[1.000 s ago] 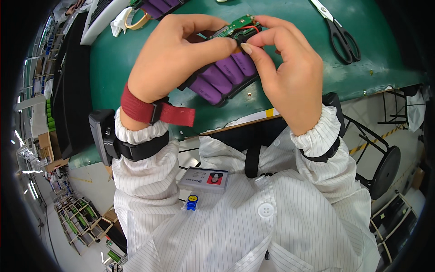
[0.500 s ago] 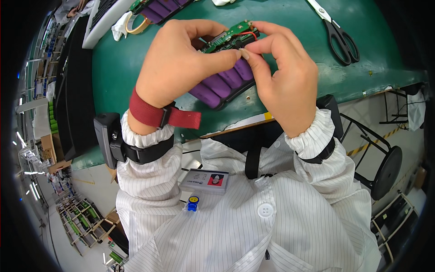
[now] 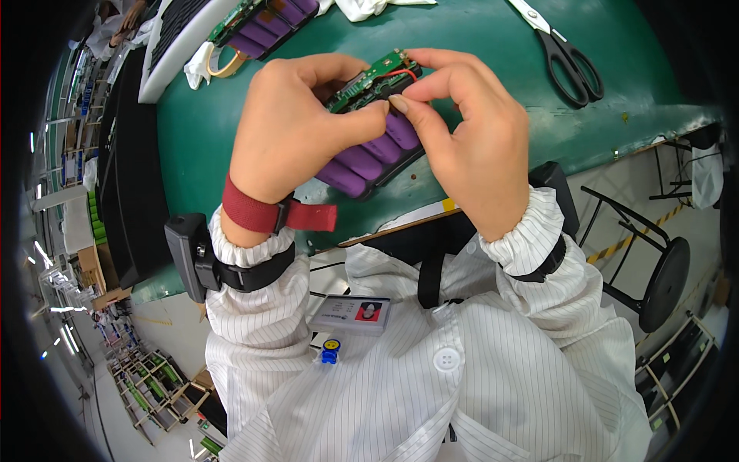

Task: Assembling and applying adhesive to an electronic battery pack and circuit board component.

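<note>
A battery pack [image 3: 356, 168] of purple cells in a black frame rests tilted on the green table, with a green circuit board [image 3: 379, 75] along its upper side. My left hand [image 3: 296, 127] is closed round the pack's left end, its thumb pressing at the board's near edge. At the other end, my right hand [image 3: 469, 127] pinches with thumb and forefinger close to the board; whatever lies between those fingertips is too small to make out. Beside them a short red wire [image 3: 402, 73] curves over the board's end.
Black-handled scissors [image 3: 568, 65] lie at the right of the green table [image 3: 208, 146]. A second purple battery pack [image 3: 273, 27], a tape roll [image 3: 227, 63] and white cloth [image 3: 369, 8] are at the back. A black stool [image 3: 666, 285] stands beyond the right edge.
Both hands and the battery pack appear slightly lower and further left in the picture, as the whole view has shifted. The grip of both hands looks the same.
</note>
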`<state>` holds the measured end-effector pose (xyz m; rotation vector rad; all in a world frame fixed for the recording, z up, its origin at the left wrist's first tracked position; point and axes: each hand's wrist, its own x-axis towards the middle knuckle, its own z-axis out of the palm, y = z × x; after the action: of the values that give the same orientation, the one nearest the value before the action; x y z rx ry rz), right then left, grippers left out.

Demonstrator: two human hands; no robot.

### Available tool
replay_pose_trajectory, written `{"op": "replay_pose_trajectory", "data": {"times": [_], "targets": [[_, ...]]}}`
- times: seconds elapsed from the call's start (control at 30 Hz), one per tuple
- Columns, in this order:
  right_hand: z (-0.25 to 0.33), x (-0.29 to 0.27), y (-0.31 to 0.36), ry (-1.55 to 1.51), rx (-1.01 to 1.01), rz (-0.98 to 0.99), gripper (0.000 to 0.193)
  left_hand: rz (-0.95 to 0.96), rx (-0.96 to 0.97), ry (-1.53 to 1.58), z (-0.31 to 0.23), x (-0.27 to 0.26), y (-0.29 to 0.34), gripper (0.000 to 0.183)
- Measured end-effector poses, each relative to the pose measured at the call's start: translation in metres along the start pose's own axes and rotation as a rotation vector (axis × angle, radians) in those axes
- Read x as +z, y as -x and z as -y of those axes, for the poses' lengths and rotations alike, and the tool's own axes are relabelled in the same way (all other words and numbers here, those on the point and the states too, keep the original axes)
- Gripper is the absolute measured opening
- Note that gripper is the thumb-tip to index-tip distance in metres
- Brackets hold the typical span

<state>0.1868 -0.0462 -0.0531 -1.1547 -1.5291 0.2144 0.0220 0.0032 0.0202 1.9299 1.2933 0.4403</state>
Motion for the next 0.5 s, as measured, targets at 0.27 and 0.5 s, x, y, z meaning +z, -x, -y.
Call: {"op": "replay_pose_trajectory", "data": {"times": [0.27,0.5], "targets": [[0.009,-0.003,-0.003,-0.143,0.209,0.041,0.023,-0.027,0.001,0.01,-0.005,0.004,0.002,0.029],[0.009,-0.004,-0.011,-0.089,0.234,0.141,0.031,-0.049,-0.035,0.006,-0.002,0.004,-0.001,0.028]]}}
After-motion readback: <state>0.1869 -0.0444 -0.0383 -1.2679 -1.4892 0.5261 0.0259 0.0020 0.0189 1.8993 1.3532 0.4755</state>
